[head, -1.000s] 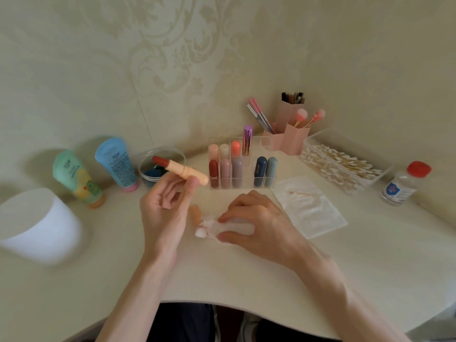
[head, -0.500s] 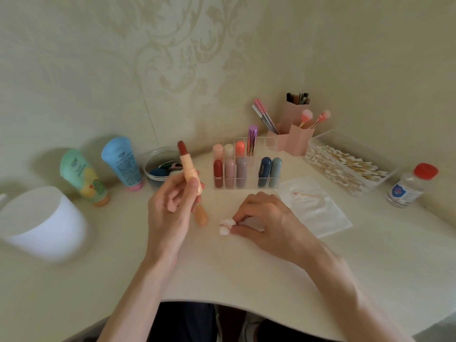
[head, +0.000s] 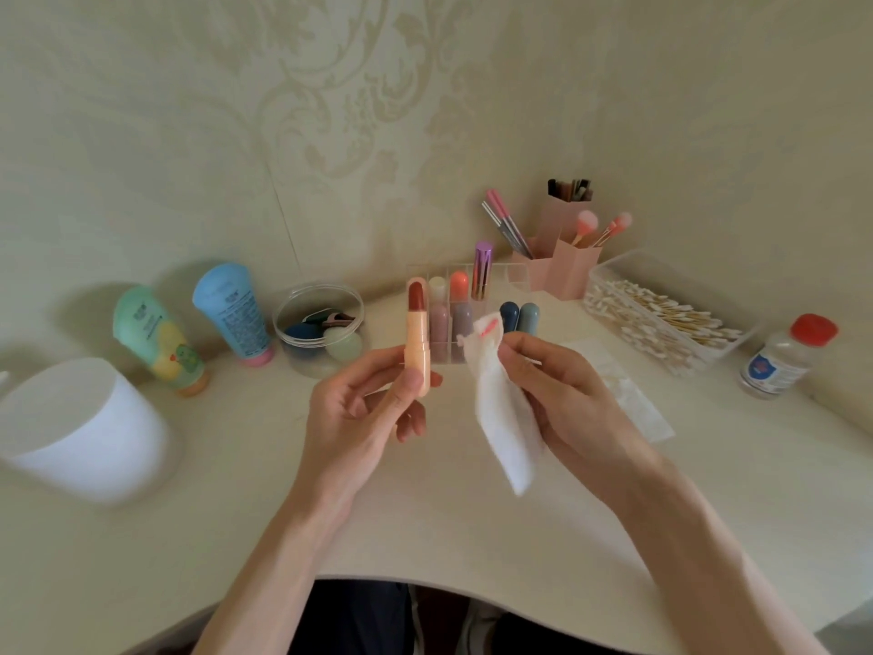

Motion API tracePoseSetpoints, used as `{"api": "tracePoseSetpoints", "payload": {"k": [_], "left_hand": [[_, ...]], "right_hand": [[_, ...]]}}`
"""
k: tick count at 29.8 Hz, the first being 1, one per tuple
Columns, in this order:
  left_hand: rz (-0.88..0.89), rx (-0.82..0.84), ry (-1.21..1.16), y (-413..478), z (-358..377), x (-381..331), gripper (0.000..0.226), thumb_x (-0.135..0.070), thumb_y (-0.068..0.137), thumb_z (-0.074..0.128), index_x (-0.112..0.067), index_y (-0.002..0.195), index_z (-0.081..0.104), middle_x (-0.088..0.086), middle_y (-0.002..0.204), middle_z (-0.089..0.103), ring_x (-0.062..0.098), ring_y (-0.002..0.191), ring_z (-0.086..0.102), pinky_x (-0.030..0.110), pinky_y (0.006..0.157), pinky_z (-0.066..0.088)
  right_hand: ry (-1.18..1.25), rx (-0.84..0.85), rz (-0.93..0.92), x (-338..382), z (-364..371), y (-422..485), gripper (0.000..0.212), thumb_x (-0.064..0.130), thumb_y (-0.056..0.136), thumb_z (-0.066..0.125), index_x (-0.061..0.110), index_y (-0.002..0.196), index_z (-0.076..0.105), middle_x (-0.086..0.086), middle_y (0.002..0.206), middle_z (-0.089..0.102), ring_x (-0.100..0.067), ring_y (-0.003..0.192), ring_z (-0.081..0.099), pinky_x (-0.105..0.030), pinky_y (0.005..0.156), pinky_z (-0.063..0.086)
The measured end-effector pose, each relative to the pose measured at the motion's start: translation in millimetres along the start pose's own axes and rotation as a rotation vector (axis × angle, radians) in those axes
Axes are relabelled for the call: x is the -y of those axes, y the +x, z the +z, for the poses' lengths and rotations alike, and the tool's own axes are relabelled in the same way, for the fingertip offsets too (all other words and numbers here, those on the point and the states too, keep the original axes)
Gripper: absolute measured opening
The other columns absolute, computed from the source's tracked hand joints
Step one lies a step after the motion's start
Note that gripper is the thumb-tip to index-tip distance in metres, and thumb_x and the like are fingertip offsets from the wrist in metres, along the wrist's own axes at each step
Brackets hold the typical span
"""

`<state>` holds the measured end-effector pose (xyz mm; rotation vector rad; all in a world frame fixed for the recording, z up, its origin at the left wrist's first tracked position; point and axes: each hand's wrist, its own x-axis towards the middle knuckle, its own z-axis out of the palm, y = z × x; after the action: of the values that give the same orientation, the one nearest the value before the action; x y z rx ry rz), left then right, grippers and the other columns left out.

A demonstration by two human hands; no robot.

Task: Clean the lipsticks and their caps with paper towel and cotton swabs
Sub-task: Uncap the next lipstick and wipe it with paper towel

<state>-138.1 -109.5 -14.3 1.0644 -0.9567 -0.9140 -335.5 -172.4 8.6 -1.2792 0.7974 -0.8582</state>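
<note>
The uncapped lipstick [head: 418,338] is held upright above the middle of the surface [head: 472,512], its peach tube pinched low down by the thumb and fingers [head: 411,384] of the left hand [head: 359,413]. It is judged light and stiff. The smooth tube, possibly slippery, is best gripped at its base, while the exposed red stick is likely soft and easily smeared or snapped. Just to its right, apart from it, a limp, red-stained paper towel [head: 500,408] is pinched by the right hand [head: 562,394]. Farther off, more lipsticks [head: 509,316] are kept in a clear organiser [head: 515,275].
</note>
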Motion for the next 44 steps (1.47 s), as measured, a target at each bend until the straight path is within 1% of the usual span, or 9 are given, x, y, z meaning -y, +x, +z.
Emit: {"api": "tracePoseSetpoints", "payload": {"k": [5, 8, 11, 16, 20, 26, 33, 39, 44], "left_hand": [[0.013, 0.006, -0.011, -0.1, 1.2, 1.0, 0.025, -0.018, 0.089, 0.068, -0.008, 0.111, 0.073, 0.014, 0.089, 0.077, 0.022, 0.052, 0.055, 0.027, 0.05, 0.043], [0.003, 0.004, -0.017, -0.5, 0.8, 1.8, 0.026, -0.019, 0.089, 0.068, -0.008, 0.112, 0.073, 0.014, 0.089, 0.077, 0.022, 0.054, 0.056, 0.026, 0.05, 0.044], [0.008, 0.014, -0.018, -0.9, 0.7, 2.4, 0.028, -0.021, 0.09, 0.068, -0.007, 0.114, 0.073, 0.015, 0.091, 0.077, 0.022, 0.055, 0.056, 0.026, 0.051, 0.044], [0.013, 0.026, 0.002, -0.4, -0.3, 3.5, 0.03, -0.02, 0.09, 0.068, -0.006, 0.115, 0.072, 0.016, 0.091, 0.077, 0.021, 0.054, 0.056, 0.027, 0.051, 0.045], [-0.008, 0.068, 0.003, -1.3, -0.6, 4.5, 0.031, -0.02, 0.088, 0.07, -0.005, 0.115, 0.072, 0.016, 0.092, 0.077, 0.022, 0.055, 0.057, 0.029, 0.053, 0.045], [-0.06, 0.181, 0.054, -3.4, 0.2, 6.1, 0.031, -0.013, 0.081, 0.079, -0.001, 0.109, 0.072, 0.016, 0.096, 0.079, 0.028, 0.062, 0.068, 0.031, 0.056, 0.052], [-0.069, 0.221, 0.083, -2.6, 0.7, 9.4, 0.028, -0.015, 0.085, 0.077, 0.001, 0.108, 0.073, 0.016, 0.094, 0.079, 0.028, 0.066, 0.068, 0.03, 0.059, 0.054], [-0.056, 0.208, 0.106, -2.4, -0.3, 9.1, 0.023, -0.012, 0.089, 0.075, -0.001, 0.109, 0.074, 0.013, 0.094, 0.078, 0.027, 0.068, 0.068, 0.03, 0.061, 0.053], [-0.038, 0.217, 0.086, -3.4, -0.5, 8.3, 0.022, -0.014, 0.091, 0.073, 0.0, 0.108, 0.073, 0.015, 0.098, 0.078, 0.029, 0.068, 0.065, 0.033, 0.061, 0.053]], "right_hand": [[0.002, -0.031, 0.181, 2.7, 2.9, -0.2, 0.047, 0.046, 0.1, 0.056, 0.002, 0.099, 0.073, -0.008, 0.081, 0.061, -0.019, 0.07, 0.06, -0.027, 0.057, 0.05], [-0.045, 0.113, 0.131, 5.1, -3.0, -3.3, 0.033, 0.043, 0.099, 0.059, 0.016, 0.098, 0.078, -0.001, 0.086, 0.067, -0.016, 0.079, 0.065, -0.026, 0.067, 0.051], [-0.326, 0.18, 0.039, 0.0, -12.8, -1.6, 0.02, 0.025, 0.107, 0.06, 0.008, 0.11, 0.072, -0.008, 0.088, 0.065, -0.02, 0.081, 0.064, -0.033, 0.071, 0.048], [-0.453, 0.082, 0.111, -0.1, -15.2, 2.9, 0.013, 0.019, 0.106, 0.06, 0.022, 0.119, 0.06, -0.001, 0.088, 0.078, -0.012, 0.076, 0.074, -0.022, 0.062, 0.054], [-0.625, -0.03, 0.01, -7.2, -17.2, 7.4, 0.008, 0.029, 0.099, 0.072, 0.022, 0.095, 0.073, 0.006, 0.077, 0.075, -0.002, 0.061, 0.063, -0.017, 0.056, 0.045], [-0.588, -0.063, -0.18, -8.4, -12.2, 7.6, 0.009, 0.024, 0.095, 0.078, 0.031, 0.09, 0.08, 0.011, 0.07, 0.072, 0.002, 0.061, 0.055, -0.013, 0.06, 0.039], [-0.563, 0.042, -0.336, -5.1, -13.7, 5.8, 0.014, 0.016, 0.101, 0.068, 0.015, 0.098, 0.081, 0.006, 0.085, 0.077, -0.005, 0.074, 0.066, -0.016, 0.068, 0.045], [-0.479, 0.312, -0.216, -0.3, -25.7, 2.9, 0.025, 0.008, 0.105, 0.06, 0.014, 0.123, 0.076, -0.001, 0.108, 0.071, -0.015, 0.096, 0.068, -0.024, 0.079, 0.049], [-0.47, 0.106, -0.156, 0.1, -24.3, 2.6, 0.023, 0.009, 0.1, 0.068, 0.021, 0.119, 0.074, -0.003, 0.094, 0.08, -0.014, 0.076, 0.071, -0.025, 0.066, 0.054]]}}
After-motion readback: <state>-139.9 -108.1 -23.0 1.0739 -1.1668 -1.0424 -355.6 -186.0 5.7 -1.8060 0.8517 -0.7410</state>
